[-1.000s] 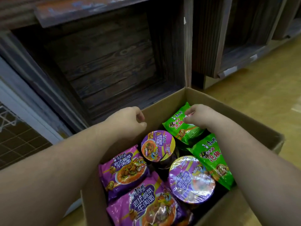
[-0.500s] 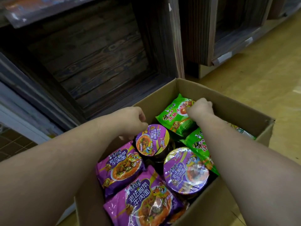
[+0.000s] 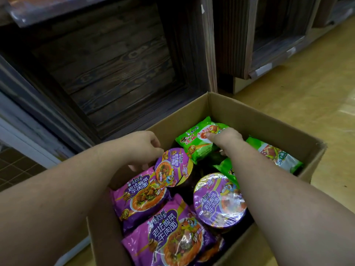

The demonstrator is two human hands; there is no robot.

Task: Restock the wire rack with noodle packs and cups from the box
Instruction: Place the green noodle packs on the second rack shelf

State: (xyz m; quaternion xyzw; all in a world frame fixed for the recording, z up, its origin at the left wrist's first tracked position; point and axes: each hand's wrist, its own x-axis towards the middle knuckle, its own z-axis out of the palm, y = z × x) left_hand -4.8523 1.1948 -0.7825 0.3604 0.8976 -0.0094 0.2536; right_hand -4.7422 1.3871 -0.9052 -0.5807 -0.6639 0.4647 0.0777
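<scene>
Dark wooden shelving (image 3: 115,70) with rough, grained planks backs a tan floor (image 3: 307,89), and against it sits an open cardboard box (image 3: 255,120), its matte walls keeping the stock upright and bunched. Inside, glossy purple packs (image 3: 142,196) lie flat at the near left, crinkled film catching the light; two round purple cups (image 3: 173,167) stand lid-up in the middle, foil tops shiny; green packs (image 3: 196,143) fill the far side. The right hand (image 3: 226,138) reaches into the far corner, its grip pinching the top green pack by its soft, pillowy edge, probably because the film gives an easy purchase there. The left hand (image 3: 142,148) hovers at the box's left wall just beside the smaller cup, fingers loosely curled and holding nothing, likely poised to take that cup. No wire rack can be seen, so everything remains boxed.
</scene>
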